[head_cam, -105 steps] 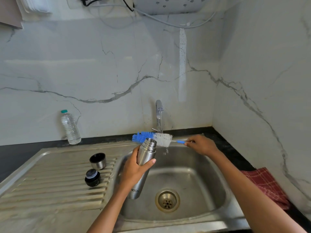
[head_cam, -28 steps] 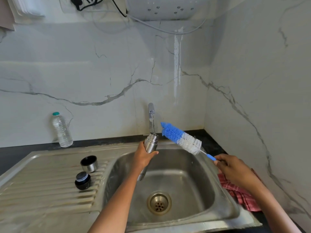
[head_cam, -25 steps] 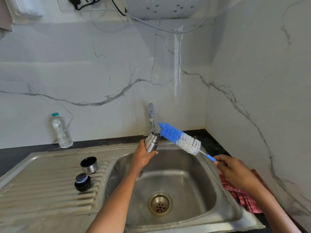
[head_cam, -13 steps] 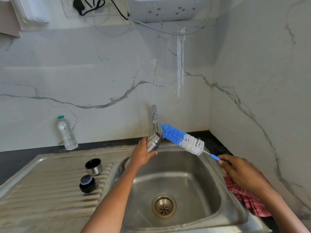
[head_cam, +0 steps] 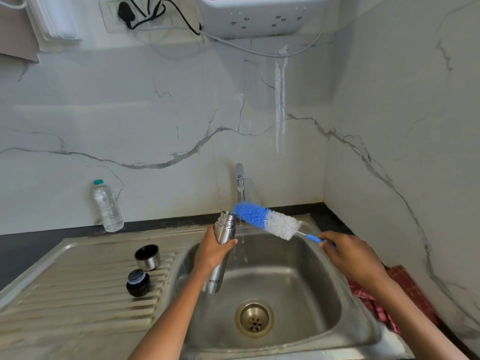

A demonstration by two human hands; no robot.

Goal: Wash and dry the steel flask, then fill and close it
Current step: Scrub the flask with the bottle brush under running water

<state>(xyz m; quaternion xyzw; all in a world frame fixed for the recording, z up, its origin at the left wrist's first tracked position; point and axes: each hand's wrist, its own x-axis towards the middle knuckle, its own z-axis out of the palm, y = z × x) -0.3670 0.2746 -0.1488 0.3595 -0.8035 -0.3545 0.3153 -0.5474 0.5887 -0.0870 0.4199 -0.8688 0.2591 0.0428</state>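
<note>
Left hand [head_cam: 211, 252] clenched round steel flask [head_cam: 224, 231] – right hand [head_cam: 349, 253] gripped bottle brush [head_cam: 265, 219] by handle. Flask upright, uncapped, brush tip beside its mouth, under running tap [head_cam: 240, 175].

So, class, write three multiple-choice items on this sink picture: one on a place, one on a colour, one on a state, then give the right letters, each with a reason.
1. Where does the plastic water bottle stand?
A. in the sink basin
B. on the counter by the back wall, left of the tap
C. on the red cloth

2. What colours are the bottle brush bristles?
A. blue and white
B. green and yellow
C. all black

3. What is the state of the tap?
A. off
B. running
C. hidden

Answers:
1 B: it stands against the marble wall, left of the tap.
2 A: the tip is blue, the part nearer the handle white.
3 B: a thin stream falls past the steel flask held in the left hand.
</note>
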